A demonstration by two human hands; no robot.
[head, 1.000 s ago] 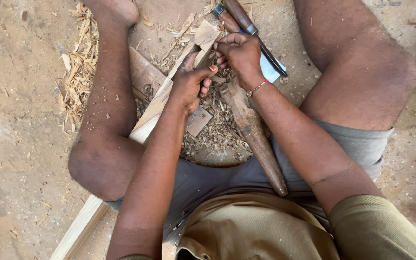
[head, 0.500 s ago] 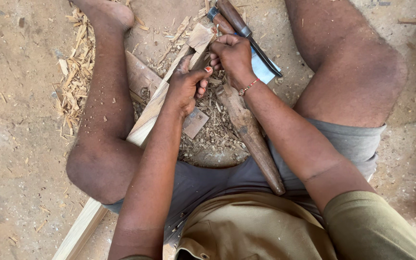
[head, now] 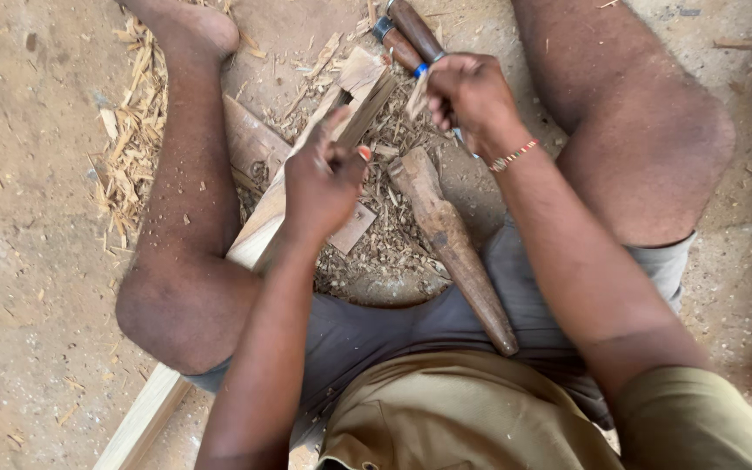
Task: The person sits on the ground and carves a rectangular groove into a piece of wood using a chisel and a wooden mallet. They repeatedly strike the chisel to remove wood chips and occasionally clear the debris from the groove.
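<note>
I sit on the ground with my legs spread. A long pale wooden batten [head: 254,235] runs from the lower left up to its cut end [head: 363,83] between my legs. My left hand [head: 324,178] is shut around the batten just below that end. My right hand [head: 472,96] is a little to the right of the end, with its fingers pinched on a small pale wood chip [head: 416,94]. Beneath that hand lie two wooden-handled chisels [head: 406,35], one with a blue band.
A dark wooden mallet [head: 450,235] lies between my legs, its handle pointing at my lap. Wood chips and shavings [head: 385,244] cover the ground around the batten, with a pile of splinters [head: 132,130] by my left foot. Around it all is bare dirt floor.
My right hand has come off the batten's end and moved to the right with a chip in its fingers. My left hand keeps its grip on the batten.
</note>
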